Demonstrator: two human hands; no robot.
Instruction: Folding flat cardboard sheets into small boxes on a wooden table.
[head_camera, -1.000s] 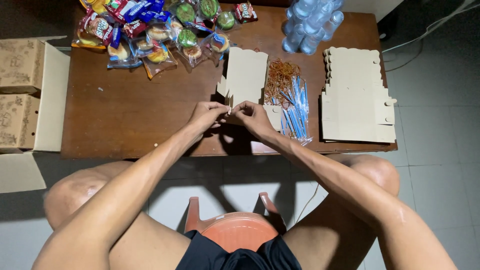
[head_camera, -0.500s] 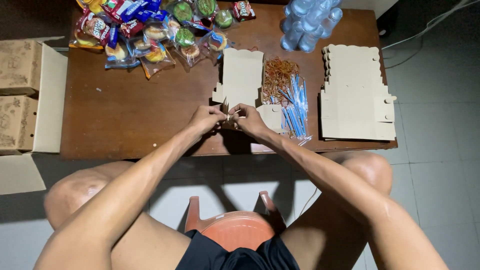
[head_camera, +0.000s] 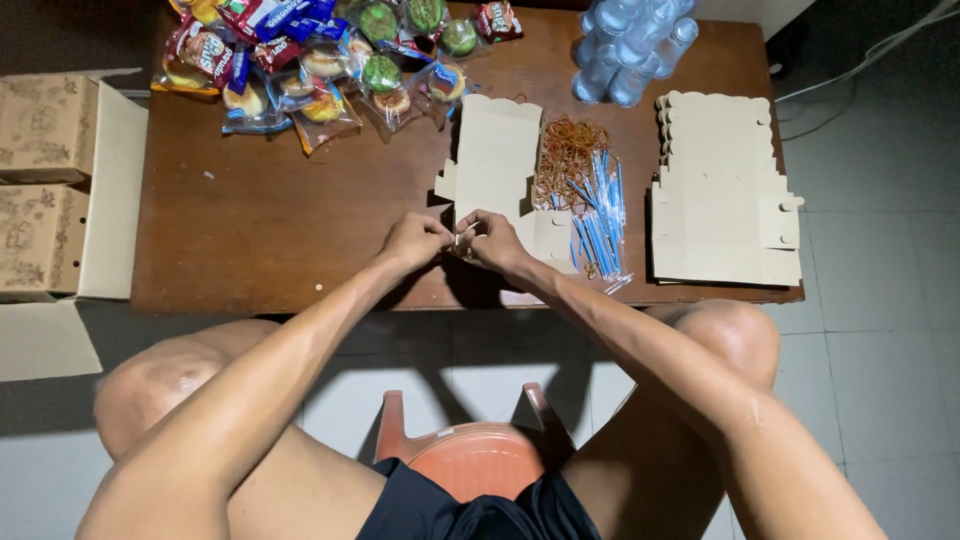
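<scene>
A flat tan cardboard box blank (head_camera: 495, 160) lies on the brown wooden table (head_camera: 270, 220), its near end lifted by both hands. My left hand (head_camera: 412, 243) and my right hand (head_camera: 492, 240) meet at that near edge, fingers pinched on a small flap or tab of the blank. The tab itself is mostly hidden between the fingertips. Just right of the blank lie a heap of rubber bands (head_camera: 565, 150) and several blue-wrapped straws (head_camera: 600, 210).
A stack of flat box blanks (head_camera: 720, 190) sits at the table's right. Packaged snacks (head_camera: 320, 60) crowd the far left, water bottles (head_camera: 625, 45) the far middle. An open carton with finished boxes (head_camera: 45, 190) stands left of the table. An orange stool (head_camera: 470, 455) is under me.
The two hands have drawn closer together on the blank's near edge, and the view has shifted slightly. Nothing else on the table has moved.
</scene>
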